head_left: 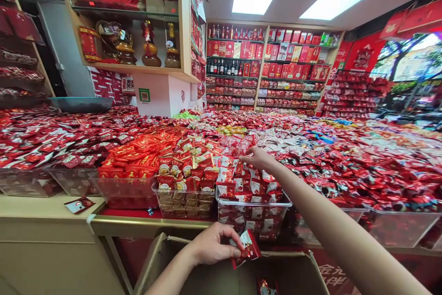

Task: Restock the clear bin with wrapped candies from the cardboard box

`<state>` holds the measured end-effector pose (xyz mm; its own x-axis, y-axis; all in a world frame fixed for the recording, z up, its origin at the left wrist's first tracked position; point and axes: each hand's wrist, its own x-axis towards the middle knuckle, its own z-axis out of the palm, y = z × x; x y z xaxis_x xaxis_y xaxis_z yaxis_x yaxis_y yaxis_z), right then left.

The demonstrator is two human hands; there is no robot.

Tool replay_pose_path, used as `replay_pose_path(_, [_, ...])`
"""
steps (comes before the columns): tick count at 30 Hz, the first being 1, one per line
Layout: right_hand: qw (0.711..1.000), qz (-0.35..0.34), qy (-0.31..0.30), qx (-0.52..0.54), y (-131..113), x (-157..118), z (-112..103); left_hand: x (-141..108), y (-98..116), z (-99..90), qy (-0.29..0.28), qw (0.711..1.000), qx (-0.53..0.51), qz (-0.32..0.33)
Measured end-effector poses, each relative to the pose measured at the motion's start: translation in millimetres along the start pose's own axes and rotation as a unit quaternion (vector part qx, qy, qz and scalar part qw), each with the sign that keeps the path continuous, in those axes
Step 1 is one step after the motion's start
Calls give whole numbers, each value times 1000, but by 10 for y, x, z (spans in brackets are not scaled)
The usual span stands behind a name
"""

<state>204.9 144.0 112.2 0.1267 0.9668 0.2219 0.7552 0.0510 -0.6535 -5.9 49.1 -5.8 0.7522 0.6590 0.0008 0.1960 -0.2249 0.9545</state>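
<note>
My left hand (218, 243) pinches a red and white candy packet (249, 248) above an open cardboard box (221, 279). Inside the box lies another red packet (267, 286). My right hand (256, 158) reaches over the back of a clear bin (253, 203) stacked with red and white packets (257, 185); its fingers are near the packets, and whether they hold one is too small to tell. Left of that bin stands another clear bin (186, 203) of red and gold durian packets (185, 166).
Bins of orange-red packets (134, 154) and dark red packets (352, 161) flank these. One loose packet (79, 205) lies on the counter (41, 210) at left. A display cabinet (138, 70) overhangs the back left. Stocked shelves (262, 65) line the far wall.
</note>
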Motion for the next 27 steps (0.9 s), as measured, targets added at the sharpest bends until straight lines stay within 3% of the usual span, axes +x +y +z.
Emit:
replay_pose_path(4, [999, 0, -10, 36, 64, -4, 80, -1, -6, -5, -2, 1000, 4, 0])
replay_pose_path(17, [995, -50, -47, 72, 185, -30, 15, 6, -62, -8, -10, 1000, 4, 14])
replay_pose_path(22, [996, -69, 1, 58, 146, -17, 10, 2, -81, -11, -13, 1000, -8, 17])
replay_pose_path(25, [993, -89, 55, 61, 60, -212, -80, 1, -75, -18, -16, 1000, -20, 17])
replay_pose_path(27, [988, -119, 61, 83, 17, -499, -129, 4, -72, -24, -15, 999, -31, 20])
